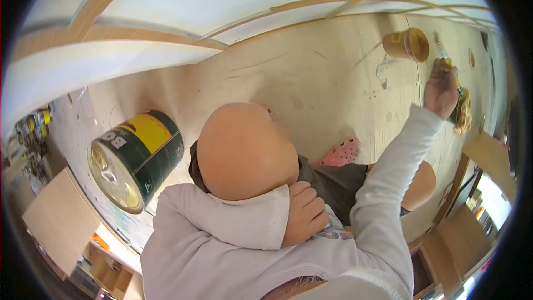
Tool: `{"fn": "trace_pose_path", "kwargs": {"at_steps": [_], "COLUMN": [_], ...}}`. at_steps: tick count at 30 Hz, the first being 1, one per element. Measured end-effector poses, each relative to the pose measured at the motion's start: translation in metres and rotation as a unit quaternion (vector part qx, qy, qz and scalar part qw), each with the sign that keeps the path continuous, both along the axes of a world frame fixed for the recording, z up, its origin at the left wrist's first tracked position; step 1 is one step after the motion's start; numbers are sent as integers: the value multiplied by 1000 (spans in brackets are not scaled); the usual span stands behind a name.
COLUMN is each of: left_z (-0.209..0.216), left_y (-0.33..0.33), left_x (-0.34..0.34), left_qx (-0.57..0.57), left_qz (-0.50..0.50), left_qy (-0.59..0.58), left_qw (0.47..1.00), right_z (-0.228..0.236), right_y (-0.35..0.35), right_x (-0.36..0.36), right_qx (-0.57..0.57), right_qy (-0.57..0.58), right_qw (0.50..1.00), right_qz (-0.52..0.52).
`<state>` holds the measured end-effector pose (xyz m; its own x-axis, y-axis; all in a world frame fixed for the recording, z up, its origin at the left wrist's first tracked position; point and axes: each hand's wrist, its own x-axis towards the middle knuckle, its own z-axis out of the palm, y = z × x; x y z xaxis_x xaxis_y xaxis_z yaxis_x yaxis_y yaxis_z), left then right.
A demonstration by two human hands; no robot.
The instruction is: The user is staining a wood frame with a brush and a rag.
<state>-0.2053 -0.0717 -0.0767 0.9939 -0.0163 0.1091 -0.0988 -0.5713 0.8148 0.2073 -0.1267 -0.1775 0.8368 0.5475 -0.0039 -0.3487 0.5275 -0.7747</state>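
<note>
My right hand (440,93) reaches out to the far right, its fingers closed around a paintbrush (442,51). The brush has pale bristles pointing away from me, a metal ferrule and a yellow handle. Just left of the bristles stands a brown plastic pot (404,44); brush and pot look apart. Close to my right wrist, a tan crumpled cloth (464,112) lies against a dark green container (454,114). My left forearm is folded across my lap below my bare knee. There my left hand (303,214) rests with its fingers curled in and nothing visible in them.
A large dark green and yellow metal can (136,158) stands at the left. White panels with wooden frames (266,14) run along the far side. Open cardboard boxes (463,233) are at the lower right, another box (60,219) at the lower left. My pink clog (340,154) is on the floor.
</note>
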Motion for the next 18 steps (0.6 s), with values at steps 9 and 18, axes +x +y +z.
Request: {"fn": "trace_pose_path", "kwargs": {"at_steps": [9, 18], "left_z": [-5, -4], "left_y": [-13, -4], "left_x": [-23, -42], "left_qx": [4, -13], "left_qz": [88, 118], "left_qy": [-56, -71], "left_qw": [995, 990], "right_z": [13, 16], "right_y": [111, 136], "right_x": [-195, -200], "right_qx": [-111, -179], "right_qy": [-122, -286], "right_qw": [977, 937], "right_qz": [138, 86]}}
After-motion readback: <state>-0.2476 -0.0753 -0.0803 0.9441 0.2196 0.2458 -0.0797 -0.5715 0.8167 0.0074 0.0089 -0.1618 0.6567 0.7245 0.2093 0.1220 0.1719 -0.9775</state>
